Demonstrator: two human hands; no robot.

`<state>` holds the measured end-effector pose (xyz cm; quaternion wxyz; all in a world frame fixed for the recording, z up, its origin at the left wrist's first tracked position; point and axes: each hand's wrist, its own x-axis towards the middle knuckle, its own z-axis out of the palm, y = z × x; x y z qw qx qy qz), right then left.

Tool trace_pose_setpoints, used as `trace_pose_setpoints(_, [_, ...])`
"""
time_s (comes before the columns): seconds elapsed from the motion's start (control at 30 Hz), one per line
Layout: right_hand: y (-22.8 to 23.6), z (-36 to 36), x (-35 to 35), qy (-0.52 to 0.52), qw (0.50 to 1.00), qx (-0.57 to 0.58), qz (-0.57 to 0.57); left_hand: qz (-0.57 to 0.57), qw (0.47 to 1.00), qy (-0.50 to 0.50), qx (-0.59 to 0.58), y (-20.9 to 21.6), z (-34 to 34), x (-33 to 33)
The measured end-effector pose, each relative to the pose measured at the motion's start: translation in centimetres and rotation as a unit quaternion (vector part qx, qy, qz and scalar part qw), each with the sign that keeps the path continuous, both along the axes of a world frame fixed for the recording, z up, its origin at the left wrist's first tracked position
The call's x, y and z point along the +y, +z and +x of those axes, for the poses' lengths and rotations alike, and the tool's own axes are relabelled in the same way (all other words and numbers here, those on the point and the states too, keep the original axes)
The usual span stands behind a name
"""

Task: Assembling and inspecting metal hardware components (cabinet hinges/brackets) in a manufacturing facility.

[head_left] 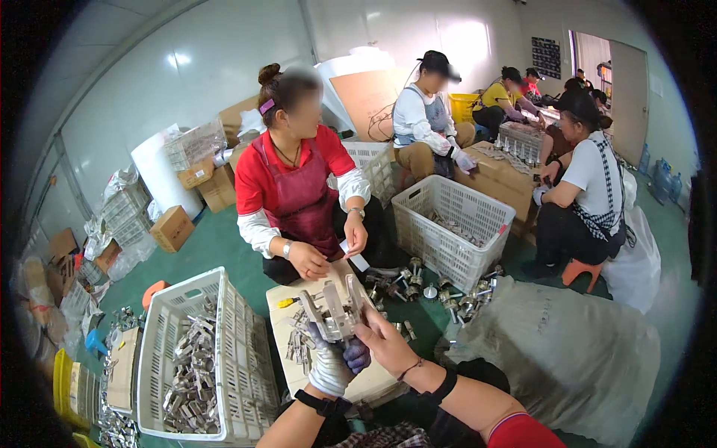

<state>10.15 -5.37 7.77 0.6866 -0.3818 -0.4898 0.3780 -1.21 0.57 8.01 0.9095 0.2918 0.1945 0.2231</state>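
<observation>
In front of me I hold up a pale grey bracket-like part (334, 322) with tall upright prongs; its exact kind I cannot make out. My left hand (332, 369), in a white glove with dark grey fingertips, grips it from below. My right hand (382, 343), bare, is closed on its right side, with some fingers hidden behind it. Beneath lies a cardboard-topped work surface (373, 381) with small metal pieces (297, 347) and a yellow-handled tool (286, 303) on its left.
A white crate (224, 340) of metal parts stands at my left. Opposite sits a person in red (299, 187). Metal fittings (403, 284) lie on the floor before another white crate (448, 250). A grey sack (553, 351) lies at right. Several people work farther back.
</observation>
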Motion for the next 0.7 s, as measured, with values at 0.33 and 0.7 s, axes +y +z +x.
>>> trace_pose_setpoints(0.33, [-0.6, 1.7, 0.5, 0.021, 0.985, 0.142, -0.092, -0.117, 0.962, -0.209, -0.133, -4.8, 2.0, 2.8])
trace_pose_setpoints(0.7, [-3.7, 2.8, 2.2, -0.188, 0.974, -0.100, -0.083, 0.029, 0.997, 0.064, 0.014, -3.8, 5.1, 1.6])
